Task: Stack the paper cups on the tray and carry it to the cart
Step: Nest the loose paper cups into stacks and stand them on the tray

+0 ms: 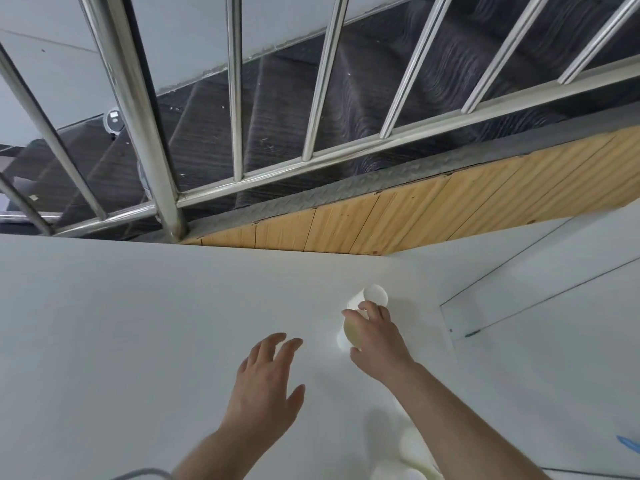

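A white paper cup [369, 299] lies on its side on the white table [138, 323], its base pointing away from me. My right hand [375, 336] grips it around the open end, where the pale inside shows beside my thumb. My left hand [268, 382] hovers to the left of the cup with fingers spread, holding nothing. More white cups [412, 455] lie blurred under my right forearm near the bottom edge. No tray or cart is in sight.
Behind the table runs a wooden panel [415, 216] and a steel railing [138, 109] with dark stairs beyond. A second white surface [554, 341] adjoins on the right. A grey curved cable [145, 474] shows at the bottom left.
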